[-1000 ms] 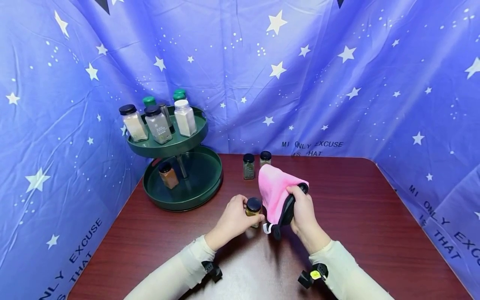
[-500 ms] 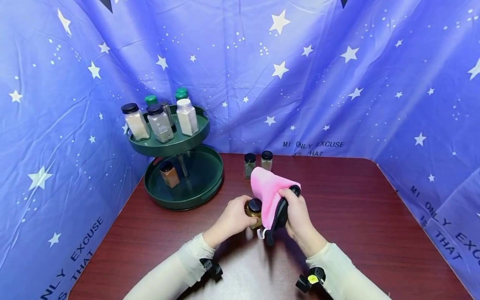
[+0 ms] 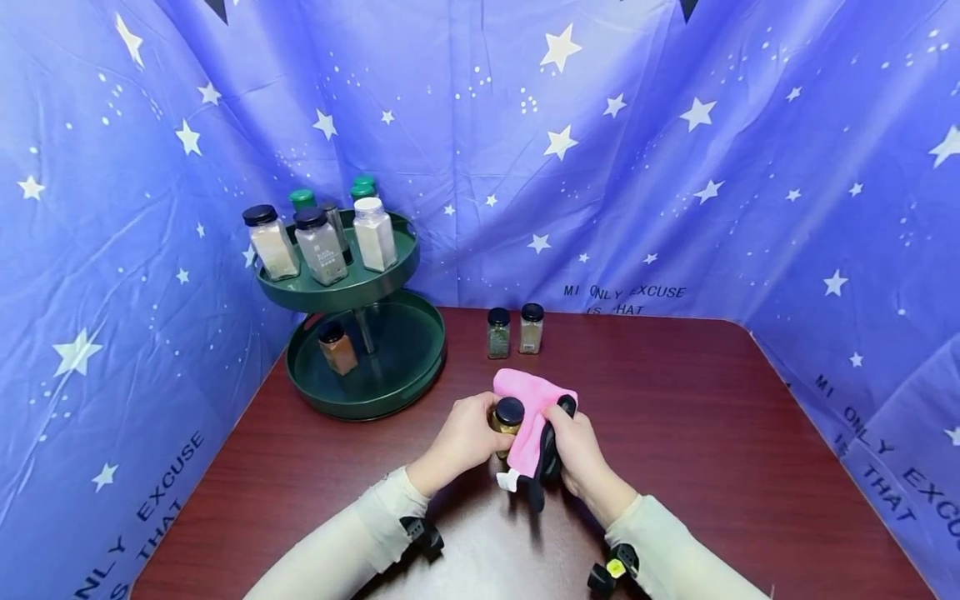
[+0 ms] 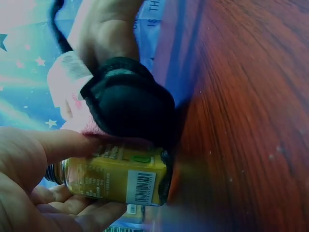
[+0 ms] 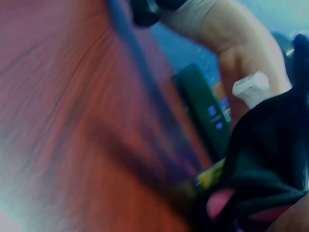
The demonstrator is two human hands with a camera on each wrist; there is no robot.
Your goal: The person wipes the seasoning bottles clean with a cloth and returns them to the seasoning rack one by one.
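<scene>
My left hand grips a spice jar of yellow powder between thumb and fingers. The jar stands upright under its black lid, its base close to the table. In my right hand is a pink cloth with a black side and a white tag, bunched in the grip. The cloth lies up against the jar's right side. In the left wrist view its black part overlaps the jar's upper side. The right wrist view shows mostly this black fabric, with a bit of yellow jar beneath.
Two black-lidded jars, one green and one pale, stand behind the hands. At left is a two-tier dark green turntable rack, several jars on top and a reddish-brown jar below. A starry blue curtain surrounds the table.
My right hand has brought the cloth left and down, from beside the jar to against it, uncovering the pale jar behind. The left hand keeps its hold on the jar, nearly unmoved.
</scene>
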